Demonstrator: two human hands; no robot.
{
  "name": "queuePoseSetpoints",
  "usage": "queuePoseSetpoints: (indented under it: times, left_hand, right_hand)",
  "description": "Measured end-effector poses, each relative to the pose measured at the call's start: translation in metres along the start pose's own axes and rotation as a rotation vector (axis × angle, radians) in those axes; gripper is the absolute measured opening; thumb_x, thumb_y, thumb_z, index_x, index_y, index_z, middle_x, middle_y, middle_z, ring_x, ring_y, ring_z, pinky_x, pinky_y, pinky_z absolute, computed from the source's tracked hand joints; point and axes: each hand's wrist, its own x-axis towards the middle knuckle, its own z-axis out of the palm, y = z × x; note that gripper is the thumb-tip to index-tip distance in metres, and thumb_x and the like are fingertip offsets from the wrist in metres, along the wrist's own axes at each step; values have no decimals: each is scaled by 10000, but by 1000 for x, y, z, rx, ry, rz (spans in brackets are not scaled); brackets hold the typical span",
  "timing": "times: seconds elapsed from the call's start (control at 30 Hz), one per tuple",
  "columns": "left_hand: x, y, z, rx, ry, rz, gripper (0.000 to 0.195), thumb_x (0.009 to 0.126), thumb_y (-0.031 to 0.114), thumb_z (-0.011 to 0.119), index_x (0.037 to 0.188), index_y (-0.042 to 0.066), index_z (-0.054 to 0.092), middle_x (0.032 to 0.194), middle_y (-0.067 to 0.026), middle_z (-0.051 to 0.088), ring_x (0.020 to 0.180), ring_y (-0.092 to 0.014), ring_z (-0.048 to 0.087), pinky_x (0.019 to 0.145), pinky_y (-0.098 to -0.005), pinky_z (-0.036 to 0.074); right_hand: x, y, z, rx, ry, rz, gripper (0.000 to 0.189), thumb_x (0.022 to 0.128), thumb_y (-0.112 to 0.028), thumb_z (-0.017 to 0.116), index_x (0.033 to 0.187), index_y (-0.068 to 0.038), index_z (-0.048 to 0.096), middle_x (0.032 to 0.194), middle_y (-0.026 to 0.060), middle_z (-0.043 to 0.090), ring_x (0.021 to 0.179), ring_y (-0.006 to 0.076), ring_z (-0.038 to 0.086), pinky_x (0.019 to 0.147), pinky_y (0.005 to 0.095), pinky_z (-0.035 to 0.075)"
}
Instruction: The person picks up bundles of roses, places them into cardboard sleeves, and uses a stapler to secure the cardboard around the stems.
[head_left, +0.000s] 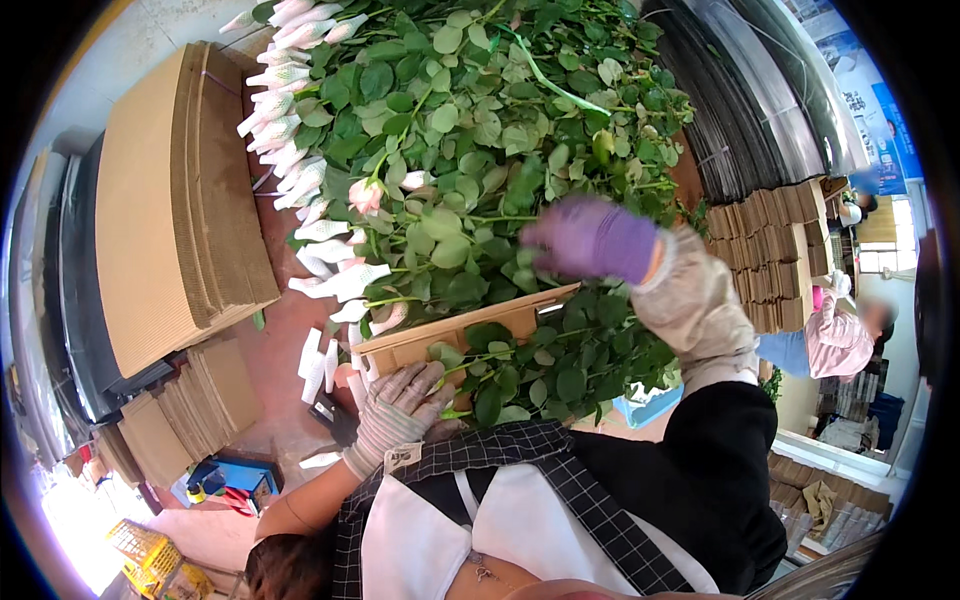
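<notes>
My left hand (401, 405), in a striped pale glove, rests at the lower end of a cardboard box (450, 330), over the flower heads of leafy rose stems (555, 375). Whether its fingers grip anything is hidden. My right hand (592, 238), in a purple glove and blurred, reaches over the large heap of green rose stems (480, 135) beyond the box; its fingertips are among the leaves, and a grip cannot be made out. White mesh sleeves (281, 135) cover the blooms along the heap's left side. A bare pale pink rose (366, 195) lies on the leaves.
Large cardboard sheets (150, 195) stand at left, with smaller cardboard pieces (187, 405) below. Loose mesh sleeves (319, 367) lie near a black object (334, 416). Dark sheets (727, 97) and folded cardboard (765, 255) are stacked at right. Another person (840, 337) is farther right.
</notes>
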Motion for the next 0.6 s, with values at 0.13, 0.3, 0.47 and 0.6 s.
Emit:
queuePoseSetpoints:
  times: [0.13,0.3,0.47,0.6]
  left_hand:
    - [7,2,-9,-45,14,3,499,604,391,740,1035,159,641,1140,-86,582,1004,-276,581,794,-411,481]
    - [12,-1,-13,-44,62,70,487,600,317,739,1048,149,647,1104,-103,593,936,-291,602,726,-403,501]
    - [4,-8,5,23,76,106,465,625,346,748,1050,183,650,1123,-85,595,973,-286,601,758,-407,494]
    - [-1,-2,3,3,53,17,495,629,400,753,1067,196,643,1153,-69,584,1045,-267,576,813,-407,470]
  right_hand:
    - [35,7,-62,154,961,10,363,885,-226,548,1244,-185,515,1114,93,625,1000,280,615,918,399,465]
    - [139,39,-66,-693,945,-163,382,839,-152,546,1219,-179,515,1190,60,576,1149,250,528,960,362,413]
    - [136,50,-61,-584,755,-123,211,834,-163,514,1027,-197,593,985,-1,579,918,187,566,752,346,431]
    - [59,8,-55,-530,1145,-136,385,796,-154,541,1178,-199,553,918,47,540,898,195,513,821,319,407]
